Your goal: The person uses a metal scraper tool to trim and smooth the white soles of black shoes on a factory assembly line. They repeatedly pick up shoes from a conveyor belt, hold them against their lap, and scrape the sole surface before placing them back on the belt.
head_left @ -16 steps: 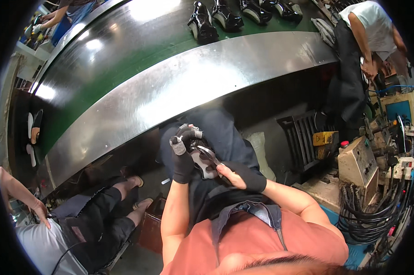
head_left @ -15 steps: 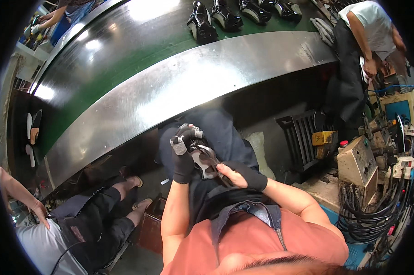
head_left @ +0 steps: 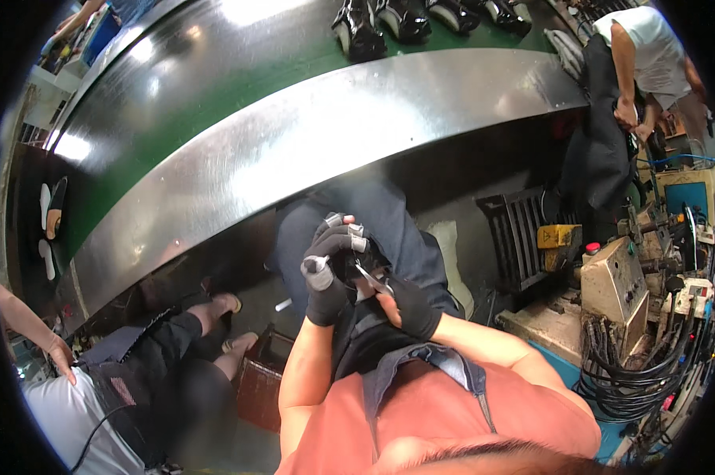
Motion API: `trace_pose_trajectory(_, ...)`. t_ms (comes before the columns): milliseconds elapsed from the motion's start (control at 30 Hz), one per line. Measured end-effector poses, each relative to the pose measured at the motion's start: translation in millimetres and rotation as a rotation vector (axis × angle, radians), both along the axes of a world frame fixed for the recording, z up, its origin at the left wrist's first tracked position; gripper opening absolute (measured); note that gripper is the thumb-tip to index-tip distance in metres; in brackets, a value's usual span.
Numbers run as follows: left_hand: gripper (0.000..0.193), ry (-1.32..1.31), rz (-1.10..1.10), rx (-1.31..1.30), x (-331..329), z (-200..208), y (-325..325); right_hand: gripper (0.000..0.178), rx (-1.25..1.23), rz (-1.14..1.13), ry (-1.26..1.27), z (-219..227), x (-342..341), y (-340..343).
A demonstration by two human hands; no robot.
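Observation:
Both hands are together above my lap, in dark fingerless gloves. My left hand (head_left: 335, 257) has pale tape round its fingertips and is curled round a glossy black shoe (head_left: 380, 260), mostly hidden by the fingers. In my right hand (head_left: 413, 307) is a metal tool that looks like pliers (head_left: 370, 279); its slim silver part points up and left against the shoe. Where the tool meets the shoe is too small and dark to make out.
Ahead runs a green conveyor (head_left: 167, 127) with a metal edge (head_left: 294, 131); several black shoes (head_left: 359, 32) stand on it. Insole-like pieces (head_left: 55, 210) lie at far left. One person (head_left: 80, 412) is at left, another (head_left: 646, 59) at right. A machine box (head_left: 613, 273) with cables stands right.
The shoe has turned, and its pale underside no longer shows. My left hand has closed further over it. My right hand has rotated with the tool, closer to the left.

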State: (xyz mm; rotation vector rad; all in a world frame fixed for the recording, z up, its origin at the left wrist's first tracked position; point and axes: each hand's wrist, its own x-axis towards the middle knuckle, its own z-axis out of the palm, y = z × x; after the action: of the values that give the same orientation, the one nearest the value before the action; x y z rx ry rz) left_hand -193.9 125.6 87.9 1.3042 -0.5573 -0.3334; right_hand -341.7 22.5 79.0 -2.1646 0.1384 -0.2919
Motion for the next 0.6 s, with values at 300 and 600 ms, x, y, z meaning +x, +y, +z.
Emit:
trace_pose_trajectory(300, 0.102, 0.642, -0.02, -0.147, -83, 26, 28, 0.033, -0.241, 0.419, -0.008, -20, -95, -32)
trace_pose_trajectory(600, 0.099, 0.624, 0.032, -0.122, -83, 29, 26, 0.032, -0.251, 0.527, 0.044, -11, -90, -34)
